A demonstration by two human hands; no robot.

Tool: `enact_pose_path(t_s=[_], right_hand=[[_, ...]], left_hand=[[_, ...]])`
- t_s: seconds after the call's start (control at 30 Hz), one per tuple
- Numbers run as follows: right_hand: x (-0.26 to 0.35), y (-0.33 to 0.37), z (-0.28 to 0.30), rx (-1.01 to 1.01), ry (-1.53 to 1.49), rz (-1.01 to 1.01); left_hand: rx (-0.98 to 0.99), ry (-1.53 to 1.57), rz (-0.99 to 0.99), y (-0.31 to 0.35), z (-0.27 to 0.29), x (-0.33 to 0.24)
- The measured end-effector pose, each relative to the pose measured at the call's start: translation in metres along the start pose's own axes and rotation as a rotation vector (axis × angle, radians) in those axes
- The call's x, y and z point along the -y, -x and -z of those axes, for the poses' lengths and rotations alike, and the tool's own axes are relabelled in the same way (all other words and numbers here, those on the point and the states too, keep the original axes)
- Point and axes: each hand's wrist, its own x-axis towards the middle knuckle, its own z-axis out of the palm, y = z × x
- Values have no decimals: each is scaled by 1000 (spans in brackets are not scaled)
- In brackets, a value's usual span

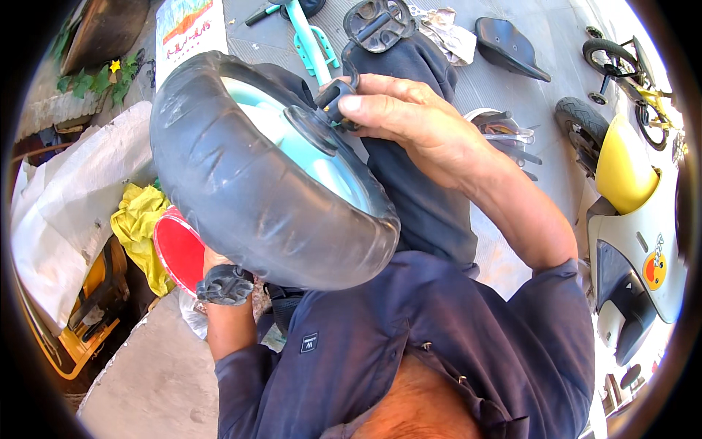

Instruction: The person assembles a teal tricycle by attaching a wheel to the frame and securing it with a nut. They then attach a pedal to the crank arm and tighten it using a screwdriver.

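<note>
A child's cycle wheel (274,212) with a thick black tyre and a mint-green centre is held up, tilted, in front of my chest. My right hand (402,117) is closed, thumb and fingers pinching the black pedal crank (338,101) at the wheel's hub. From that crank a black pedal (379,26) sticks out over my dark trouser leg. My left hand (213,260) is behind the tyre's lower left side, its fingers hidden. Beside my left wrist shows a second black pedal (227,285).
A mint-green cycle frame (311,44) and a black seat (508,47) lie on the paving. Tools stand in a round container (504,132). A white and yellow scooter (636,241) is at right. At left are a red bucket (178,249) and a yellow cloth (139,223).
</note>
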Motion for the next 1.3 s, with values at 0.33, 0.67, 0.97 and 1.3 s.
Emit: enact_pose_path(t_s=[0.33,0.67,0.97,1.3], right_hand=[[-10,-14,5,29,-125,-2],[-13,-7,9,95,25,-22],[-15,-3,19,200,256,23],[-15,-4,22,265,208,11]], left_hand=[[37,-19,0,-3,1,-3],[79,-40,7,-7,0,-5],[105,-52,28,-7,3,-8],[114,-57,29,1,5,-8]])
